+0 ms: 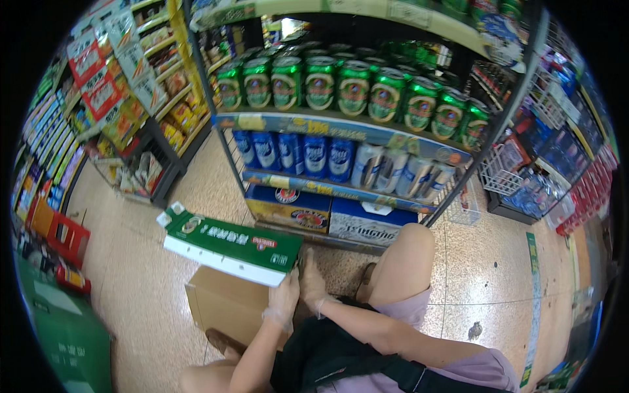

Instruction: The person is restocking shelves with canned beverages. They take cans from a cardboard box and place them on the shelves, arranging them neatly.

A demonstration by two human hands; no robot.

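Note:
A long green and white cardboard beer carton [231, 245], its flaps sticking out at the far left end, is tilted over a plain brown cardboard box [231, 299] on the floor. My left hand [285, 294], in a thin clear glove, is shut on the carton's near right end. Close beside it, my right hand [312, 280], gloved too, is raised at the same end of the carton; its palm side and grip are partly hidden. Green beer cans [354, 88] stand in rows on the shelf ahead, above blue cans [314, 154] and silvery cans [388, 167].
Beer cases [366, 223] fill the rack's bottom level. A large green box [69, 329] stands at the lower left, near a red plastic stool [69, 233]. Snack shelves [172, 98] rise at the left. Wire baskets [501, 172] hang at the right. My bent knee [413, 245] is close to the rack.

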